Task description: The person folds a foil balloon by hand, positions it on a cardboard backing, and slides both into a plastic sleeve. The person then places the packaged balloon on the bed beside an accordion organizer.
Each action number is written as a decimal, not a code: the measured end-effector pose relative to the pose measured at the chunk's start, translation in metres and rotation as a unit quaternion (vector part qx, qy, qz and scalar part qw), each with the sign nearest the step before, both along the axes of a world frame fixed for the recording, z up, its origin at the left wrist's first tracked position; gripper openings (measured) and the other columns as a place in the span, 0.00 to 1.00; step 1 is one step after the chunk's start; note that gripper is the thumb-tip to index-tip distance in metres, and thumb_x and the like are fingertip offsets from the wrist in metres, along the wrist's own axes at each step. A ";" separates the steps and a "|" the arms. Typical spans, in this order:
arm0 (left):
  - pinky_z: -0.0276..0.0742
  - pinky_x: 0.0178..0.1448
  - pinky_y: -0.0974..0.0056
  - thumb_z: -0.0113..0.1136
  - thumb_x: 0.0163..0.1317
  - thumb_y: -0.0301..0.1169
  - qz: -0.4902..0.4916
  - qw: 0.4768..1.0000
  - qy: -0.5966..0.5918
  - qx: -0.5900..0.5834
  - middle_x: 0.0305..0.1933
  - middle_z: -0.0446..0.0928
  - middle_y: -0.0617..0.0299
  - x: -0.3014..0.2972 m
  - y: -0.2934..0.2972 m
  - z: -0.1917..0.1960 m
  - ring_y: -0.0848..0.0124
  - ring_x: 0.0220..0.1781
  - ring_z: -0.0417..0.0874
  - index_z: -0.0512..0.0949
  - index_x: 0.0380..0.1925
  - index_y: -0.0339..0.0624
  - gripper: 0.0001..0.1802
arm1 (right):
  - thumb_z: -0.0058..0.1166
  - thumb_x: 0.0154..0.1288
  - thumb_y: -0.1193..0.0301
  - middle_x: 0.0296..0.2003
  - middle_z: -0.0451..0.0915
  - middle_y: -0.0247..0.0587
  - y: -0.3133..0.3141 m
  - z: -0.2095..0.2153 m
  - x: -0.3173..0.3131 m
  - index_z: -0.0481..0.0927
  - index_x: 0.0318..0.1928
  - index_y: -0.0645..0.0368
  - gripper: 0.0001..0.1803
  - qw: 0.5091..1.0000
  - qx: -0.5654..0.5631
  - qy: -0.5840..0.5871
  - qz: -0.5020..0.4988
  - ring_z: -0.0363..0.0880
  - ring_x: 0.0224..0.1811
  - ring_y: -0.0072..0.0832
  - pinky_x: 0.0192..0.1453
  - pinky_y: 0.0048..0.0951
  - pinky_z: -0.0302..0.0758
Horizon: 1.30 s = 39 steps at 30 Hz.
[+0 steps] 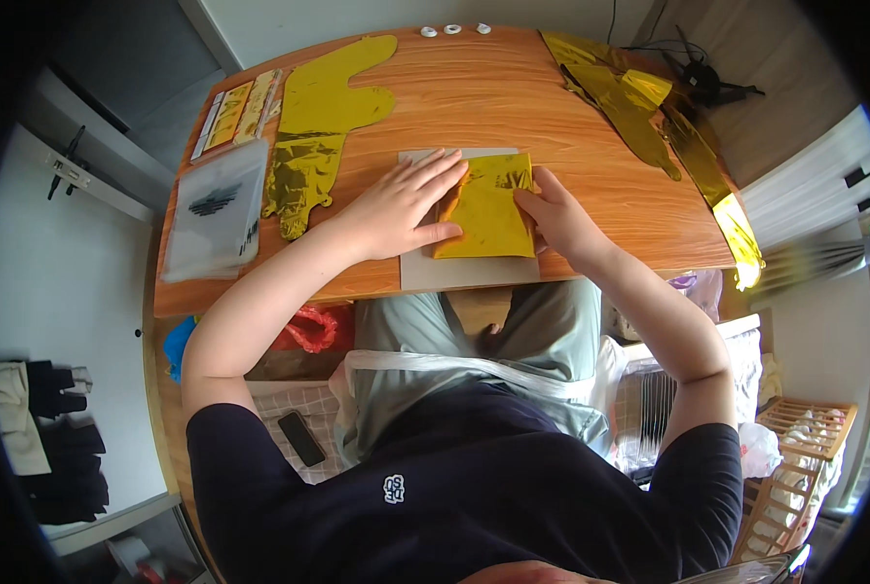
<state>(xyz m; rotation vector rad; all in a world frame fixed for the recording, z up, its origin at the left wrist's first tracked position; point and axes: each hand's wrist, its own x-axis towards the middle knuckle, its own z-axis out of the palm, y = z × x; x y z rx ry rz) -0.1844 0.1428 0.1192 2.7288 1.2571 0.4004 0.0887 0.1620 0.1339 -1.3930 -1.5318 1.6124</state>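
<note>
A folded sheet of shiny gold foil [493, 214] lies on a grey card [425, 271] near the table's front edge. My left hand [410, 202] rests flat on the card and the foil's left edge, fingers stretched out and thumb on the foil. At the right edge, my right hand [563, 222] grips the foil between thumb and curled fingers, some of which are hidden. To the left a flat, uninflated gold foil balloon [333, 92] is spread on the table, its near part creased.
Clear plastic bags [219, 209] and a printed packet [240, 115] lie at the table's left. White tape rolls [453, 29] line the far edge. More gold foil [629, 107] trails over the right edge, near a black antenna device [709, 80]. A phone [301, 438] sits beside me.
</note>
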 end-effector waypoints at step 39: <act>0.45 0.87 0.36 0.69 0.52 0.72 0.019 1.000 0.022 -0.008 0.82 0.60 0.49 -0.022 0.042 -0.033 0.53 0.86 0.53 0.65 0.75 0.36 0.62 | 0.62 0.70 0.47 0.71 0.71 0.45 0.049 -0.024 -0.044 0.73 0.71 0.53 0.36 0.747 0.473 -0.396 0.246 0.68 0.74 0.49 0.83 0.54 0.55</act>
